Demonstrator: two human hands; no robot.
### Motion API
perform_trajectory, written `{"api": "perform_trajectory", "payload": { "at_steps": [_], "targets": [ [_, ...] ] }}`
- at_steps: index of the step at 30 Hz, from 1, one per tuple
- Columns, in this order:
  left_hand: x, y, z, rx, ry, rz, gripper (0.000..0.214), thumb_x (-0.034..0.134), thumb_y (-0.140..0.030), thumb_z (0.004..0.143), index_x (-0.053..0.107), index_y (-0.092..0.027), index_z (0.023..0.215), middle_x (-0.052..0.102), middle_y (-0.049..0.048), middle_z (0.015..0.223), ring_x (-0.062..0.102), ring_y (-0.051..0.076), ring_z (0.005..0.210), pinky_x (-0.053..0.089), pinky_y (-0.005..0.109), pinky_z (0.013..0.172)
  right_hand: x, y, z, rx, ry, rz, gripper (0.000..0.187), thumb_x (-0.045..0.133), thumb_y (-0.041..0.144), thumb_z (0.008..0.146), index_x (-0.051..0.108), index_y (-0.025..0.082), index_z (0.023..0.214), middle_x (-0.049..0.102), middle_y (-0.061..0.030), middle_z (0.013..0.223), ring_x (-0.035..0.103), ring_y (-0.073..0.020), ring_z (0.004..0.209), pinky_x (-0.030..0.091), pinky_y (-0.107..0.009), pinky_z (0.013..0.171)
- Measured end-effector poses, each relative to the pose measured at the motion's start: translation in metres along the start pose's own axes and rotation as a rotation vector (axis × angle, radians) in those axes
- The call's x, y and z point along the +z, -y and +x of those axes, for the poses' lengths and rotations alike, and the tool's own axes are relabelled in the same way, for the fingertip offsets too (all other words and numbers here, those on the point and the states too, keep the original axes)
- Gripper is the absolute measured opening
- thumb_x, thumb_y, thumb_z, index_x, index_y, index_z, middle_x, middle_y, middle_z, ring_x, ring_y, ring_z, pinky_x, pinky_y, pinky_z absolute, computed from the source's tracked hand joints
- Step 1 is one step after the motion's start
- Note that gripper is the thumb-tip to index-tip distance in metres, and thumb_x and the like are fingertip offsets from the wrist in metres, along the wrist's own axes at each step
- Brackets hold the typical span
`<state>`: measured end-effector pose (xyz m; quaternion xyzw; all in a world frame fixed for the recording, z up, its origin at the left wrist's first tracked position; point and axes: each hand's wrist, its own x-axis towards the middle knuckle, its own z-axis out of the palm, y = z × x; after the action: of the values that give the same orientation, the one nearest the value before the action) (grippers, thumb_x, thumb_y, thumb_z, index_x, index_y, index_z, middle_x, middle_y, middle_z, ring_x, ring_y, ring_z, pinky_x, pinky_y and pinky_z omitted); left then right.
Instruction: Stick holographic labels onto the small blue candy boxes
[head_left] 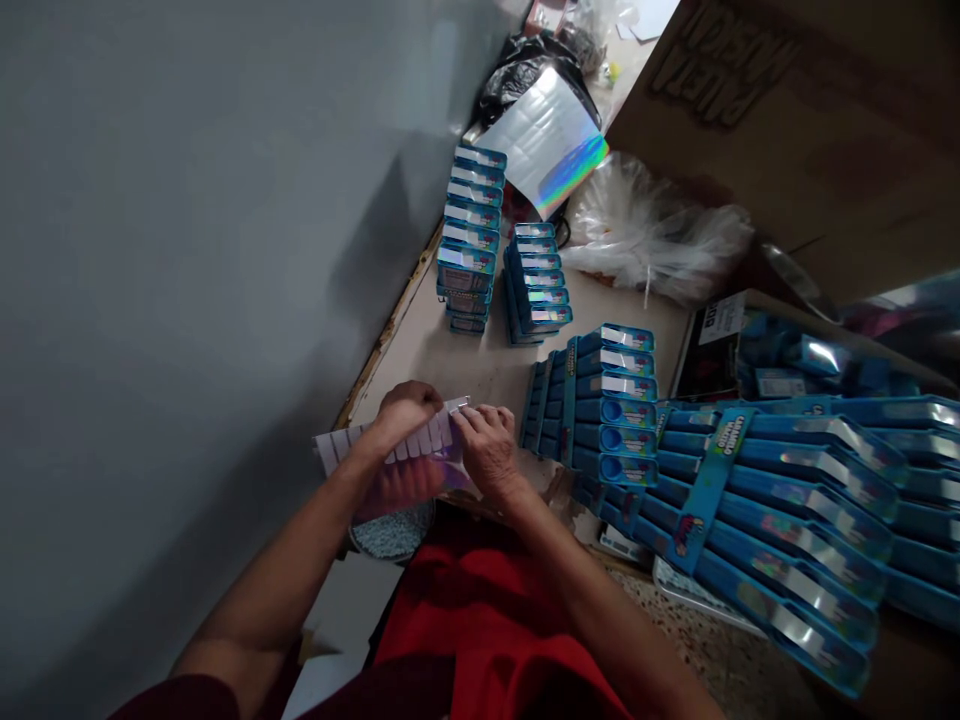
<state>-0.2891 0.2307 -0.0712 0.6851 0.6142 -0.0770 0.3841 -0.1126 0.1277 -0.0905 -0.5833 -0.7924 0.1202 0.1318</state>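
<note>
A shiny sheet of white stickers (412, 445), with a pink-purple sheen, is held at the table's near left edge. My left hand (405, 415) bends over its upper edge, closed on it, its fingertips partly hidden. Curled at the sheet's right end, my right hand (487, 445) has its fingers closed on the corner; whether a loose sticker is between them I cannot tell. Just right of that hand lies a stack of blue boxes (592, 410). The upper box ends carry white strips, while the lower ends show dark round spots.
Two more blue box stacks (471, 225) (536, 280) stand farther back. Larger banded bundles (772, 500) crowd the right. Behind are a silvery sheet (544, 135), clear plastic bags (652, 235) and a big cardboard box (810, 130). A grey wall (187, 250) borders the left.
</note>
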Motion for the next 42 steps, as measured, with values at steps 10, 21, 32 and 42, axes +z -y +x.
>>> {"api": "perform_trajectory", "payload": {
  "at_steps": [10,21,32,42],
  "targets": [
    [0.013,-0.001,0.009,-0.045,-0.097,0.060,0.021,0.060,-0.025,0.087,0.080,-0.021,0.094,0.076,0.0098,0.102,0.068,0.027,0.097,0.048,0.032,0.081,-0.014,0.004,0.000,0.136,-0.003,0.125,0.018,0.059,0.024,0.097,0.065,0.021,0.080,0.066,-0.0050,0.082,0.052,-0.0212,0.085,0.033,-0.038,0.086],
    [0.037,-0.024,-0.034,0.146,0.144,-1.070,0.081,0.051,-0.085,0.082,0.073,-0.015,0.117,0.074,0.0166,0.115,0.069,0.030,0.106,0.055,0.041,0.092,-0.129,0.002,-0.026,0.763,-0.019,1.270,0.023,0.077,0.033,0.072,0.062,0.021,0.083,0.053,0.0048,0.073,0.045,-0.0126,0.066,0.034,-0.025,0.063],
    [0.027,-0.083,-0.074,0.094,0.106,-1.266,0.038,0.087,-0.048,0.066,0.069,-0.019,0.082,0.075,0.0037,0.089,0.068,0.018,0.083,0.054,0.028,0.078,-0.142,-0.010,-0.040,0.876,-0.007,1.475,0.029,0.079,0.029,0.067,0.062,0.021,0.088,0.057,0.0057,0.070,0.047,-0.0113,0.061,0.034,-0.023,0.059],
    [-0.008,-0.089,-0.091,0.003,-0.001,-1.266,0.033,0.085,-0.045,0.070,0.071,-0.020,0.085,0.073,0.0044,0.091,0.068,0.022,0.090,0.057,0.030,0.076,-0.156,-0.005,-0.050,0.870,0.012,1.564,0.058,0.087,0.037,0.069,0.064,0.019,0.120,0.043,0.0117,0.058,0.041,-0.0093,0.053,0.045,-0.025,0.057]
  ]
}}
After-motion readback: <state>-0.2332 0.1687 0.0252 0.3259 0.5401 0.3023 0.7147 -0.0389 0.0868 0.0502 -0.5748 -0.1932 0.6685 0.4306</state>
